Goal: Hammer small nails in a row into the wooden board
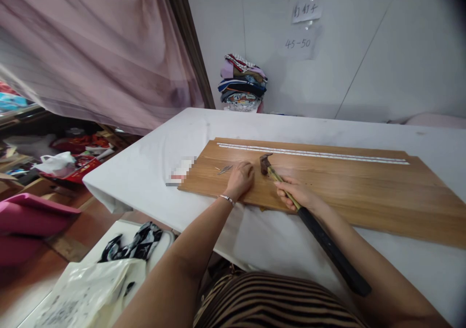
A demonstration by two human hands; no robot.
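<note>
A claw hammer (274, 173) with a rusty head and a long handle is gripped in my right hand (294, 192), high up on the handle. Its head is raised over a brown wooden board (364, 187), and the black grip points back toward my body. To the left of the hammer head, my left hand (241, 177) rests on the board with its fingers bent and drawn together. Whatever the fingertips hold is hidden. Beside that hand lies a small heap of nails (224, 169). Two white strips with fine marks (313, 154) run along the board's far edge.
The board lies on a table with a white cloth (145, 158). A pile of folded cloth (243, 83) stands behind, against the wall. Low on the left are a white stool (98, 250) with a plastic bag (87, 294) and a pink object (32, 221). A pink curtain (109, 46) hangs above.
</note>
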